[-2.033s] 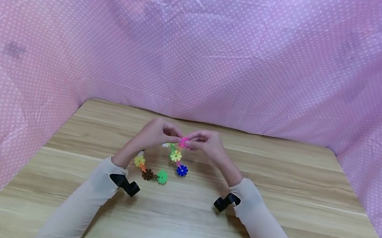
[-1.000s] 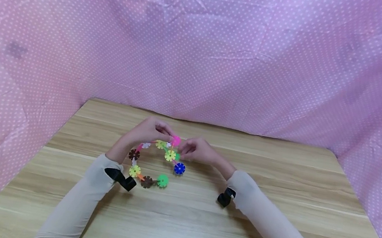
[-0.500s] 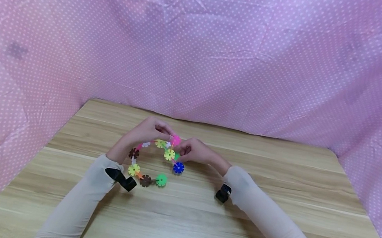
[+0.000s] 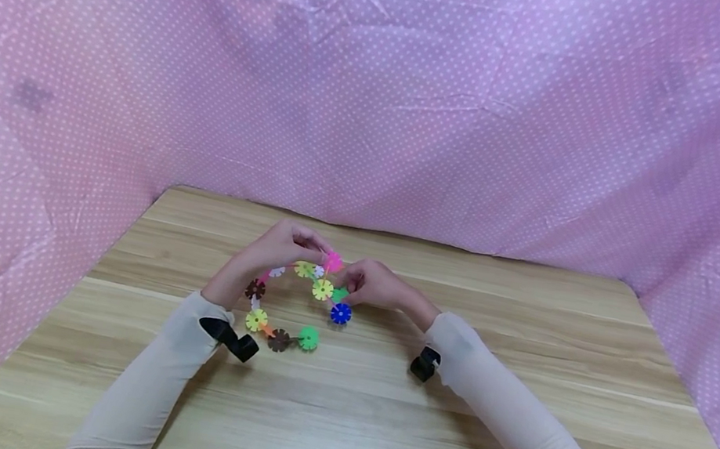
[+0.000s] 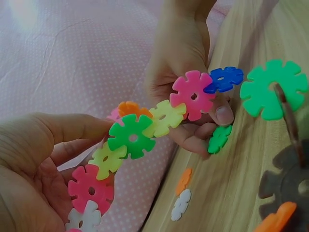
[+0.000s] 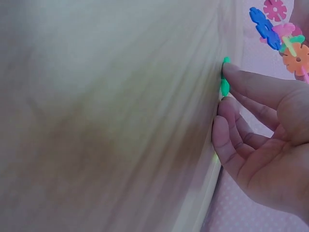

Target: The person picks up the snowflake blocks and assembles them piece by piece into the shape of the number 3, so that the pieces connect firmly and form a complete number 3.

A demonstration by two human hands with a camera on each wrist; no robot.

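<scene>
My left hand [image 4: 284, 248] pinches a curved chain of slotted plastic snowflake discs, holding it near a green disc [image 5: 131, 137] in the left wrist view. A pink disc [image 4: 334, 261] stands at its fingertips in the head view. From there the chain runs through a yellow disc [image 4: 323, 290] to a blue disc [image 4: 341, 313] at one end. Its other end bends round past brown discs to a green end disc [image 4: 308, 338]. My right hand [image 4: 374, 284], low by the table, pinches a separate green snowflake disc [image 6: 225, 77] between thumb and fingers.
In the left wrist view, a loose orange disc [image 5: 183, 181] and a white disc [image 5: 181, 205] lie on the wooden table [image 4: 368, 432]. A pink dotted cloth [image 4: 422, 108] hangs behind the table and along both sides.
My right hand has left the pink disc and moved down to the loose green disc, which it now pinches. My left hand has shifted slightly left with the chain, bringing more of it into view.
</scene>
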